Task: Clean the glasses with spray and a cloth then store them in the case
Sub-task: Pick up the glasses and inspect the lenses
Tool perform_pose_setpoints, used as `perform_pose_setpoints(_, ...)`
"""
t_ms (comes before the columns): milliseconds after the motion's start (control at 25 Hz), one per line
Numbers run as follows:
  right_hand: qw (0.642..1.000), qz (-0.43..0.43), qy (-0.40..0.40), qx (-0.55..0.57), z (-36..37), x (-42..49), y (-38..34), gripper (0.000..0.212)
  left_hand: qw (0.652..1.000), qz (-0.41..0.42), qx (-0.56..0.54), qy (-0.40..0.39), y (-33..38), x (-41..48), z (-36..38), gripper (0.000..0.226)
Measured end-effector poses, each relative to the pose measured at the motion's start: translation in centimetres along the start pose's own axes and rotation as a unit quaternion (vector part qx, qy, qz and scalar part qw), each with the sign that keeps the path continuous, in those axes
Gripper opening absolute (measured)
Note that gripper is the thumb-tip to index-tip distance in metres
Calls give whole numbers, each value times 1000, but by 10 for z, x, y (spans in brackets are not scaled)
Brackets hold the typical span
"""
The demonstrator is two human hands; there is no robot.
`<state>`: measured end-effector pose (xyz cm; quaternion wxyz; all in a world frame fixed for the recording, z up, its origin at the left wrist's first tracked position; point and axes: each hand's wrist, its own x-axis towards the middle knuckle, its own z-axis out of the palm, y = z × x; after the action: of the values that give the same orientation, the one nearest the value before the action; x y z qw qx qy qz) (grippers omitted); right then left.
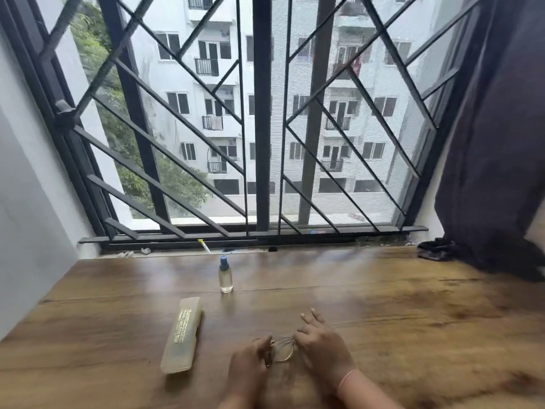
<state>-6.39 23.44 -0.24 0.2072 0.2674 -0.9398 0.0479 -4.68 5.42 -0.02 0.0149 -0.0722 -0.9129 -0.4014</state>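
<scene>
Wooden table [383, 290], and the case [182, 335] lies shut at near left, nothing stored. Near centre, the left hand [247, 367] grips one end of the glasses [281, 351] and the right hand [321, 346] pinches the other. The spray bottle [226, 276] stands farther back, apart from both; no cloth in sight. Cleaning looks barely begun.

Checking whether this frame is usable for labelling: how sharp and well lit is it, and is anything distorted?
Head view: soft daylight through the window grille, faint sheen on the table; spray bottle and case fairly sharp; the left hand, right hand and glasses blurred; the wide lens slants the window's sides.
</scene>
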Motion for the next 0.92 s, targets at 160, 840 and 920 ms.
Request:
perform_pose_setpoints(160,998,58,6,27,-7,-29,3,16,997,23,-79,-8,-2,5,15,27)
perform_pose_setpoints(840,985,147,34,87,-9,-34,-11,13,998,-13,-47,32,-6,8,17,32)
perform_pose_setpoints(920,961,195,51,189,-7,-35,-7,38,997,-13,-57,42,-5,8,17,30)
